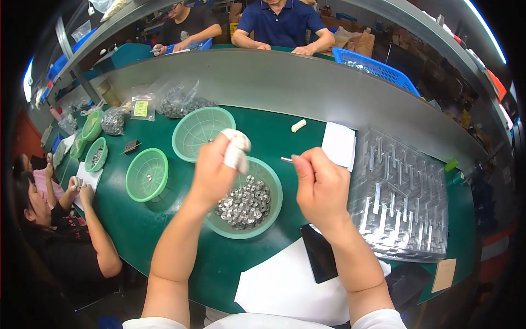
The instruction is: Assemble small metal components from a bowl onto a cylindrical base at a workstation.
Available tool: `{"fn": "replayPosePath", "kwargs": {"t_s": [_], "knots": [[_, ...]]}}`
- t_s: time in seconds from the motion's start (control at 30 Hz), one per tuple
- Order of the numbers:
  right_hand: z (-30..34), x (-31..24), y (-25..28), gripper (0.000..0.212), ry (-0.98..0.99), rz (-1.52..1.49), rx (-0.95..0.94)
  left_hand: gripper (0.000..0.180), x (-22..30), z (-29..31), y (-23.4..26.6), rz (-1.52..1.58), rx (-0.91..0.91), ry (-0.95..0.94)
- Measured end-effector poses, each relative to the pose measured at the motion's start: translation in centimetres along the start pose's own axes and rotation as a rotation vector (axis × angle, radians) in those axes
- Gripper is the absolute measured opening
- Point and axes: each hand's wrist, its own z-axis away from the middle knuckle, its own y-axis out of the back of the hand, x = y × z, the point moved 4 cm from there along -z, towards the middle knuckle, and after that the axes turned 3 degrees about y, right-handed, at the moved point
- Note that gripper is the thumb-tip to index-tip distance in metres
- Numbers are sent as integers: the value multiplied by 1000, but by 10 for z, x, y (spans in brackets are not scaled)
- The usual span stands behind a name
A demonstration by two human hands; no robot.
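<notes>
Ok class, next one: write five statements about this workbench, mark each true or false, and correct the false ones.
1. The right hand holds a thin metal pin. True.
2. The pile of small metal parts lies in a blue basket. False: it lies in a green basket.
3. White coverings show on the left hand. True.
4. The flat black object lies inside a basket. False: it lies partly on white paper.
5. The clear trays stand to the right of the right hand. True.

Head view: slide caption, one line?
Right hand holding a pin, left hand near a basket of metal parts.
</notes>
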Motion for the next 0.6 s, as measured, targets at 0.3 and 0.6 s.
{"fn": "replayPosePath", "kwargs": {"t_s": [0.3,0.6], "knots": [[2,7,-8,26,-198,-245,-156,29,4,-7,11,-625,-88,-26],[2,4,-9,28,-251,-300,-186,22,-61,20,-16,-1072,-698,199]]}}
